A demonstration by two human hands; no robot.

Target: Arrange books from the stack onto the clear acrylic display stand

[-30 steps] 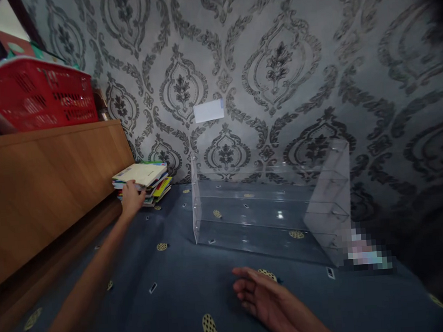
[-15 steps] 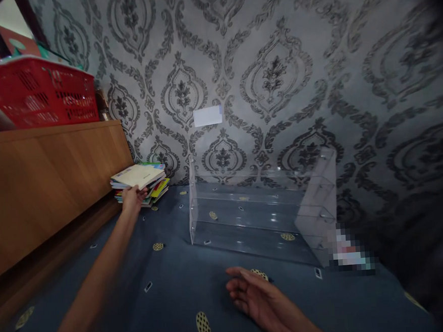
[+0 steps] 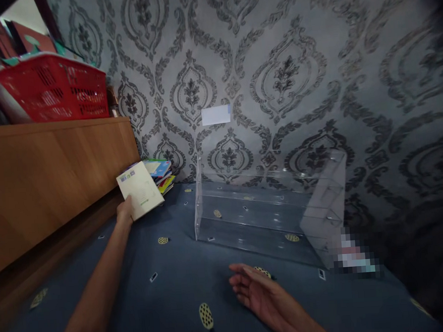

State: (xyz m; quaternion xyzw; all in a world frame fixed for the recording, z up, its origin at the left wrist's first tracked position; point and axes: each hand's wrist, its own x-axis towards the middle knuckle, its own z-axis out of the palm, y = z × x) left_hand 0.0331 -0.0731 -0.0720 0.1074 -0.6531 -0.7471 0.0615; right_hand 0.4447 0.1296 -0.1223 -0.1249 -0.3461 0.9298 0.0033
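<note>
My left hand (image 3: 125, 214) grips a pale cream book (image 3: 140, 190) by its lower corner and holds it tilted up off the floor. Just behind it, a stack of colourful books (image 3: 161, 171) lies on the blue carpet against the wall. My right hand (image 3: 261, 295) hovers low over the carpet, palm up, fingers loosely spread and holding nothing. A clear acrylic shelf unit (image 3: 270, 210) with stepped tiers stands against the wall, ahead of my right hand.
A wooden cabinet (image 3: 51, 173) runs along the left, with a red plastic basket (image 3: 56, 87) on top. Patterned grey wallpaper with a small white label (image 3: 216, 115) fills the back. The blue carpet (image 3: 170, 296) has yellow dotted ovals.
My left hand took hold of the top cream book on the stack and lifted it up and toward me. My right hand stayed in about the same place.
</note>
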